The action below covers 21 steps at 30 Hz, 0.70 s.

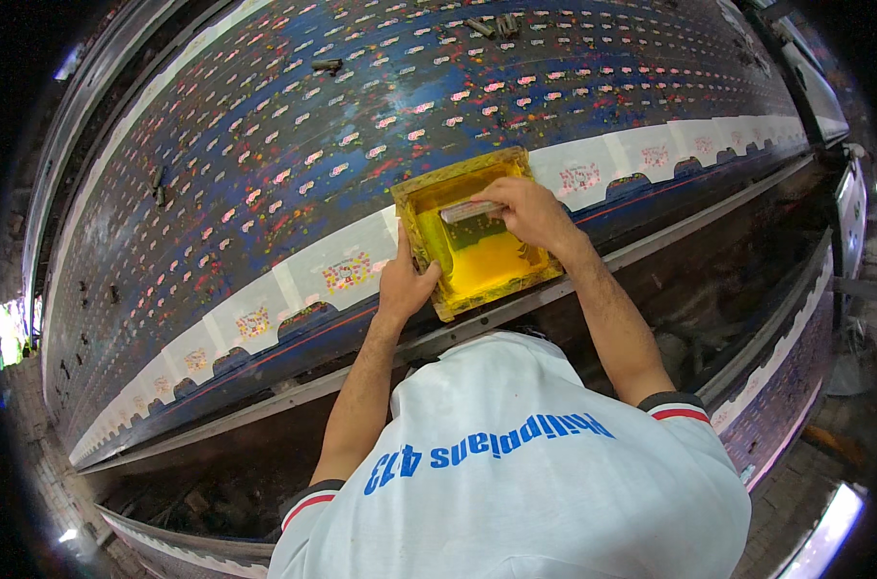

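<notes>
A screen-printing frame [440, 179] with yellow ink on its mesh rests on the table's near edge, over the row of white pieces. My left hand [408, 282] grips the frame's left side, thumb over the rim and fingers along the outside. Inside the frame, my right hand [530, 214] is closed on a squeegee [465, 210], held by its right end near the far side. Pooled yellow ink [496, 262] covers the near part of the mesh. Whatever lies directly under the frame is hidden.
White pieces with multicoloured prints [347, 274] run left; those right carry pink prints [580, 178]. The long dark table [400, 96] bears rows of small printed marks and ink stains. Small dark objects [328, 66] sit on it. A metal rail [689, 214] borders the near side.
</notes>
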Available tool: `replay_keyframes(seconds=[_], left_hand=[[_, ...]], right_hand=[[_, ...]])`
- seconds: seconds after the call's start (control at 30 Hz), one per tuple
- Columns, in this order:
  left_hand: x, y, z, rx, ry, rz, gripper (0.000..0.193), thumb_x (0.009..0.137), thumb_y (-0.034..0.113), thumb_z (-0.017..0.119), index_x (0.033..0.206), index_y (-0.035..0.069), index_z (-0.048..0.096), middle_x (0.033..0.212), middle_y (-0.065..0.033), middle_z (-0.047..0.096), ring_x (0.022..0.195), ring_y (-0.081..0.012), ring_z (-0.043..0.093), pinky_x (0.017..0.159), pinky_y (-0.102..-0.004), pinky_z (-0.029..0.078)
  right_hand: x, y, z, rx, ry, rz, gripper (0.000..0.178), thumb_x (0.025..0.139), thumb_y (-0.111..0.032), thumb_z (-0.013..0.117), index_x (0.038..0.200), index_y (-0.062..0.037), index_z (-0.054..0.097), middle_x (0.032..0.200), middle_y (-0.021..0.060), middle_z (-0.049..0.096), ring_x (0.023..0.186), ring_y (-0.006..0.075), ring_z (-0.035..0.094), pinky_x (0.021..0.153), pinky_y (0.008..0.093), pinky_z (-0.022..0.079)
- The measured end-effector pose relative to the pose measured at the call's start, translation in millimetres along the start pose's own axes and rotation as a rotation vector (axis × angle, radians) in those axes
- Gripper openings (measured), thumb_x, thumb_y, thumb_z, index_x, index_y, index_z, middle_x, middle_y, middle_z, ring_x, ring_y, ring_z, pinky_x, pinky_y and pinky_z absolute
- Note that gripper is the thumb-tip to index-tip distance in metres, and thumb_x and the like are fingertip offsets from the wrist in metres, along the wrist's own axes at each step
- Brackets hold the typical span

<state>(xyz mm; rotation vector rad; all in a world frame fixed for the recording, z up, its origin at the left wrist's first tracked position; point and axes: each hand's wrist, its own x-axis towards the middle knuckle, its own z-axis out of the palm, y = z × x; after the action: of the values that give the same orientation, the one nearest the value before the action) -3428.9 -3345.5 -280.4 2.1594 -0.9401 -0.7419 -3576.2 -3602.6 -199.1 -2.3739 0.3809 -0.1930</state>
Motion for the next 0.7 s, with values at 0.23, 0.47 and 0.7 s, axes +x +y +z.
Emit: replay_keyframes(seconds=[0.23, 0.47, 0.7], left_hand=[[0.3, -6.9, 6.2, -0.013, 0.021, 0.039, 0.112, 0.093, 0.035, 0.075, 0.175, -0.005, 0.009, 0.081, -0.0277, 0.076, 0.073, -0.047, 0.076, 0.067, -0.0537, 0.061], [-0.6, 4.5, 1.9, 0.015, -0.017, -0.054, 0.107, 0.094, 0.029, 0.074, 0.177, 0.001, 0.011, 0.093, -0.0288, 0.079, 0.079, -0.0452, 0.078, 0.073, -0.0511, 0.062], [-1.9, 17.6, 4.5, -0.003, 0.023, -0.007, 0.108, 0.095, 0.021, 0.074, 0.177, 0.001, 0.006, 0.087, -0.0229, 0.079, 0.071, -0.0397, 0.076, 0.065, -0.0467, 0.06]], right_hand=[[4.9, 3.3, 10.1, -0.073, -0.008, -0.048, 0.044, 0.09, 0.002, 0.069, 0.129, -0.0132, 0.081, 0.121, 0.0139, 0.079, 0.118, 0.0379, 0.07, 0.103, 0.0483, 0.057], [-90.3, -15.8, 29.4, -0.069, -0.006, 0.014, 0.05, 0.087, 0.008, 0.066, 0.13, -0.0124, 0.081, 0.127, 0.0117, 0.077, 0.122, 0.0352, 0.07, 0.105, 0.0452, 0.057], [-107.4, -11.9, 24.0, -0.065, 0.045, -0.025, 0.047, 0.087, 0.006, 0.069, 0.128, -0.0122, 0.082, 0.127, 0.0097, 0.075, 0.122, 0.0327, 0.069, 0.105, 0.0451, 0.057]])
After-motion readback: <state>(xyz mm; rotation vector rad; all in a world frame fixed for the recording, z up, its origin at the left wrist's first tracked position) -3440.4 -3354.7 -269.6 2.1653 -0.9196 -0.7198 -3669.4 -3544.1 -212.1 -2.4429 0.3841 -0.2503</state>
